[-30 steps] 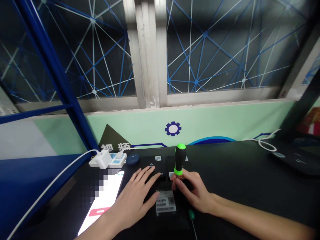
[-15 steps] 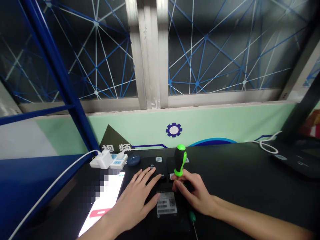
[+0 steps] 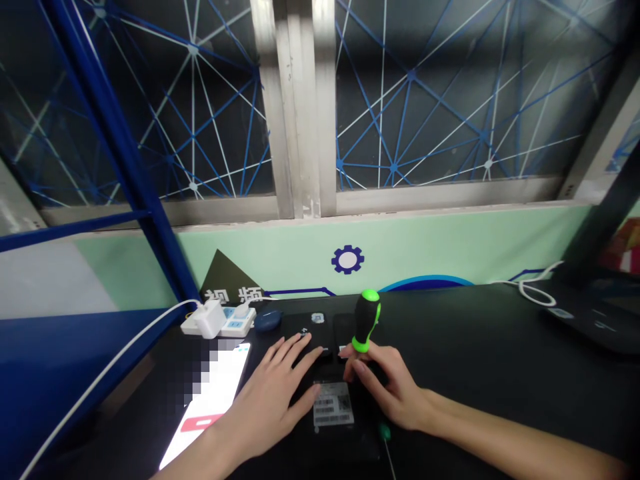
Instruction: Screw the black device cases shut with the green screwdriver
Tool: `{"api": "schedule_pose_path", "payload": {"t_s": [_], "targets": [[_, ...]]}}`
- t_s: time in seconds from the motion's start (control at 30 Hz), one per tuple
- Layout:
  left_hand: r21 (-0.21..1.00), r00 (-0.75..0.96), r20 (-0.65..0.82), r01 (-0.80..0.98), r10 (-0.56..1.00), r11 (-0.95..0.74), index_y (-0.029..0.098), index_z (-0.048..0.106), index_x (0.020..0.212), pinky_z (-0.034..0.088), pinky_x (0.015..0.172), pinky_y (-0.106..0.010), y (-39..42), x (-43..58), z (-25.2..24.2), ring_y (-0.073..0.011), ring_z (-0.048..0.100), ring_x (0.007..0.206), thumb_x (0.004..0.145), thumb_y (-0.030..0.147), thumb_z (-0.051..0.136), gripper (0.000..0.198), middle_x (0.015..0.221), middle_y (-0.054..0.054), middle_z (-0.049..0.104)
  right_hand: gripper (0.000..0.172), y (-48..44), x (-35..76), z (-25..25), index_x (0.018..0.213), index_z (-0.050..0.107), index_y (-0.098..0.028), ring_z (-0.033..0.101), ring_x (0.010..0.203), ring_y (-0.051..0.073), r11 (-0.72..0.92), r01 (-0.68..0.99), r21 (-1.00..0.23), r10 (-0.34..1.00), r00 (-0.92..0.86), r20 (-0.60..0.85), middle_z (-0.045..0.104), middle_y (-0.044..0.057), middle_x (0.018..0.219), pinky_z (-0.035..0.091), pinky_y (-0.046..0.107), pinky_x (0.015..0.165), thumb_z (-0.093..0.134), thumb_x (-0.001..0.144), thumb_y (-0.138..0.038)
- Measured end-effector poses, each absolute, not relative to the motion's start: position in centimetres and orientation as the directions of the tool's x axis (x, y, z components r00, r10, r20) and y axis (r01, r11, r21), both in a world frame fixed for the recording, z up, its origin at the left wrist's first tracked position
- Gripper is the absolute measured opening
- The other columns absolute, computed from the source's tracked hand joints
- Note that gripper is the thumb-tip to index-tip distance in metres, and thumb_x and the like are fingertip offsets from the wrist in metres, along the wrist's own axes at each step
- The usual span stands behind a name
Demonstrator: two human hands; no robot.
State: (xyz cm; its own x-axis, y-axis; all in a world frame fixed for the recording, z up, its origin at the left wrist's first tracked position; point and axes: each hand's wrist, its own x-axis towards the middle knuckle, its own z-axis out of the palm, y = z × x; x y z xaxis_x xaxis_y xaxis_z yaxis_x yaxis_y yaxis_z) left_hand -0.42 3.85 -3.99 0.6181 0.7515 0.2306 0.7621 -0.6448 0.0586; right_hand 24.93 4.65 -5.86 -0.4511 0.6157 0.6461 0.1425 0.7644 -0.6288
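- Black desk (image 3: 500,333) under a window, seen from above, near edge first.
- Small green-handled driver (image 3: 384,433) lies closest, thin shaft running toward the person, just right of the black device casing (image 3: 350,440).
- Printed barcode label (image 3: 333,404) sits on top of that casing, between the two hands.
- Left hand (image 3: 270,400): grip spread, palm down, fingers flat on the casing, nothing pinched.
- Right hand (image 3: 387,393): grip pressed together, pinching the screwdriver (image 3: 367,322) low on its handle.
- Screwdriver stands over the casing, long axis near vertical, black-and-green handle up, leaning slightly right. Shaft and tip hidden behind the fingers.
- Diff vs 0.5 s ago: handle top has swung right; hands about the same.
- Lit phone (image 3: 210,400) lies left of the left hand, partly pixelated.
- Farther back: blue oval case (image 3: 267,321), then white power strip (image 3: 235,320) with white charger (image 3: 210,319) plugged in, white cable (image 3: 100,393) running off left.
- Beyond: mint-green wall (image 3: 400,247) with blue gear logo (image 3: 347,259), then window.
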Motion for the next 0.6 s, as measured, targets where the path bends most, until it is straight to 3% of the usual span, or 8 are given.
{"api": "schedule_pose_path", "payload": {"t_s": [0.6], "targets": [[0.05, 0.632, 0.268, 0.744, 0.727, -0.666, 0.033, 0.031, 0.151, 0.035, 0.112, -0.053, 3.87, -0.64, -4.24, -0.0293, 0.03, 0.143, 0.103, 0.047, 0.04, 0.051, 0.157, -0.003, 0.032, 0.027, 4.78, 24.91, -6.24, 0.125, 0.051, -0.021, 0.063, 0.067, 0.013, 0.792, 0.2, -0.577, 0.601, -0.422, 0.678, 0.066, 0.0, 0.077, 0.049, 0.024, 0.07, 0.047, 0.099, -0.015]]}}
